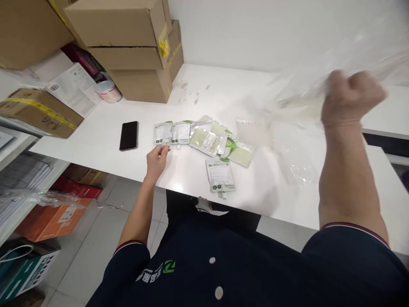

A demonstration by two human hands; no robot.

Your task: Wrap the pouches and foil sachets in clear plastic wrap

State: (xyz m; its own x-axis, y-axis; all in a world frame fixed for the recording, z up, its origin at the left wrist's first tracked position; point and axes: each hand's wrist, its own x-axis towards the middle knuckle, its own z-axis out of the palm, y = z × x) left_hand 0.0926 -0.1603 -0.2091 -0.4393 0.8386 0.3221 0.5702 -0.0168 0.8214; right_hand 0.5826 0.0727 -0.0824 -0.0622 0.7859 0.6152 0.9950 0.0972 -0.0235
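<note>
Nearest the camera, along the bottom of the frame, is the person's dark navy shirt [223, 273] with white buttons and a green-and-white logo, and both bare forearms rise from its short sleeves. The left hand [156, 162] sits left of centre on the white table [223, 85], fingers loosely curled and not closed on anything; its fingertips are at the lower edge of the leftmost pouch [162, 132], whether touching it or just short cannot be told. That pouch lies directly above the hand in the frame, its long axis running up and down the picture, side by side with a second pouch [180, 132]. Further sachets [207, 140] overlap in a loose heap at the centre, and one single pouch [220, 175] lies apart below them, spout toward the table's near edge. The left hand is much the nearer to all of these. The right hand [349, 100], raised at the right of the frame, is clenched around a clear plastic bag [319, 85] that is blurred with motion and spreads toward the upper right. A black phone [128, 135] lies flat to the left of the pouches, and cardboard boxes [128, 38] are stacked in the upper left.
</note>
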